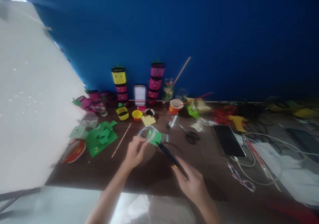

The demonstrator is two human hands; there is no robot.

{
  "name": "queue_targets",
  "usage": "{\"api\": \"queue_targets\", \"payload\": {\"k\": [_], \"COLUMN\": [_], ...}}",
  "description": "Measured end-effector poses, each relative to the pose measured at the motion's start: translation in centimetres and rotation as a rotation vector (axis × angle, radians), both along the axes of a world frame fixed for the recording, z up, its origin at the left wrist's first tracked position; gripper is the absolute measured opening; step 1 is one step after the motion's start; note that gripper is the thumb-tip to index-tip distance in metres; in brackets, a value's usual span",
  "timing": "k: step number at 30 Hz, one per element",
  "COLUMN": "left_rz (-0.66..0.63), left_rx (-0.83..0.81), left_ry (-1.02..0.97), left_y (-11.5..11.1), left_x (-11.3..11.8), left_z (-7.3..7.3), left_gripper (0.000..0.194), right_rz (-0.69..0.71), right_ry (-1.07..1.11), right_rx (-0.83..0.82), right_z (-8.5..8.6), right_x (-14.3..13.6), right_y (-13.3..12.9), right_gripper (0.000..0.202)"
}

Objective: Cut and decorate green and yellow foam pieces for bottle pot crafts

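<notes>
My left hand is closed on the near left edge of a clear plastic ring, raised over the dark tabletop. A green piece with small light marks covers part of the ring. In my right hand is a long dark tool with a small yellow spot, its kind blurred. The tool's far end meets or overlaps the near edge of the green piece; contact cannot be made out. Just beyond the ring lies a yellow paper square. Black-handled scissors rest to the right.
Green cut sheets and a thin stick lie left. Purple and yellow stacked figures stand along the blue wall, near a phone. A paper cup is behind. A black phone, cables and a yellow glue gun occupy the right.
</notes>
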State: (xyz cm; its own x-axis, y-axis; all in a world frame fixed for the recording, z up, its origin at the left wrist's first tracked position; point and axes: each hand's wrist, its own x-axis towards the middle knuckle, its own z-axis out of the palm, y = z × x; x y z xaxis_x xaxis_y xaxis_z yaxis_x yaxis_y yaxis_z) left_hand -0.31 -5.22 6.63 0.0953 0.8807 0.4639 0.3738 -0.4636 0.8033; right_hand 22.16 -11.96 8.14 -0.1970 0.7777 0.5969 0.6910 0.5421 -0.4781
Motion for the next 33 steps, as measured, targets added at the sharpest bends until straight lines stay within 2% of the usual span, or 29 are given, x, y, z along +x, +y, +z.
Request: {"api": "queue_targets", "payload": {"k": [15, 33], "left_rz": [0.01, 0.04], "left_rx": [0.037, 0.067], "left_ry": [0.011, 0.088], "left_y": [-0.07, -0.09], "left_x": [-0.06, -0.18], "left_z": [0.04, -0.21], "left_gripper": [0.009, 0.011], "right_rz": [0.029, -0.001], "right_ry": [0.001, -0.017], "right_rx": [-0.013, -0.074], "right_z": [0.06, -0.09], "right_x": [-0.32, -0.39], "right_y": [0.03, -0.06], "right_gripper": [0.033, 0.032]}}
